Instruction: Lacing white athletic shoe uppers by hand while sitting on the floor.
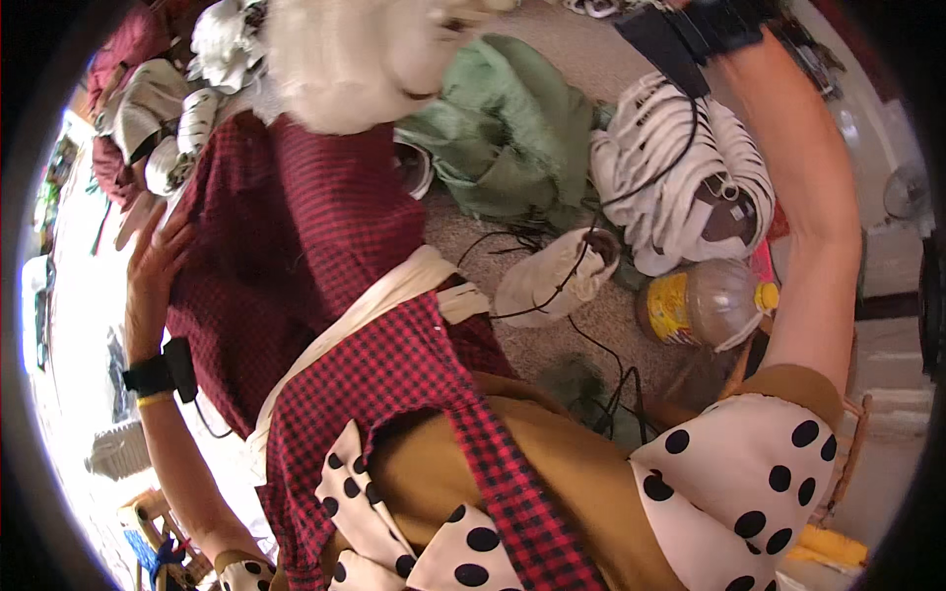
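My left hand (160, 241) is at the left with its fingers apart, beside the edge of the dark red checked apron (305, 197) spread over my lap. It seems to hold nothing. My right arm (803, 177) reaches to the upper right, and the hand passes beyond the top edge, so its fingers are hidden. A black strap (705, 34) with a cable is on that wrist; a similar black band (163, 369) sits on the left one. A cream-white, soft bundle (345, 64), blurred, shows at the top above the apron.
On the carpet lie a green cloth (507, 133), a large bundle of white strips (660, 163), a small white roll (557, 281) and a clear bottle (705, 303) with a yellow label and cap. Black cables (631, 389) trail nearby. Cloths and white rolls (197, 120) lie at far left.
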Tool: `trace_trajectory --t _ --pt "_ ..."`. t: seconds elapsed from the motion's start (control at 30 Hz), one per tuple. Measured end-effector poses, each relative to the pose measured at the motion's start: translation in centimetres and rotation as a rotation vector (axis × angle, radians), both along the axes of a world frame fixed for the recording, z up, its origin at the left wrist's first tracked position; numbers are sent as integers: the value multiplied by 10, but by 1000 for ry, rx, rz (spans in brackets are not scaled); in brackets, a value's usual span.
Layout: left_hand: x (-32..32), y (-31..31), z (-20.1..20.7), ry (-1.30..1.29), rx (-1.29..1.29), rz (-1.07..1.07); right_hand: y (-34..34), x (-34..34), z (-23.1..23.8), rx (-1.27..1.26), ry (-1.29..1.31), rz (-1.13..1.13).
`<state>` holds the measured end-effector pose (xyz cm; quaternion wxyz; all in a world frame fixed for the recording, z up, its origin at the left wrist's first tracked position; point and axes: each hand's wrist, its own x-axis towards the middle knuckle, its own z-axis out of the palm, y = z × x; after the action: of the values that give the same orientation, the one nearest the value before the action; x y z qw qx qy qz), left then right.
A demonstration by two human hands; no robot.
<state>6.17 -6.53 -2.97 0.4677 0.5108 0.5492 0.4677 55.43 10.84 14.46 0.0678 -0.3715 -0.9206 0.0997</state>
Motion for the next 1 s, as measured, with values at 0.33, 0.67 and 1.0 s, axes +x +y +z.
trace_trajectory --t 0.33,0.67,1.0 --pt "17 14 -2 612 -67 -203 -91 232 -235 -556 -68 -553" --pt "29 22 -8 748 -83 -163 -177 273 -363 -690 -92 -784" --pt "32 15 -12 785 -73 -119 -188 270 -339 -974 285 -1077"
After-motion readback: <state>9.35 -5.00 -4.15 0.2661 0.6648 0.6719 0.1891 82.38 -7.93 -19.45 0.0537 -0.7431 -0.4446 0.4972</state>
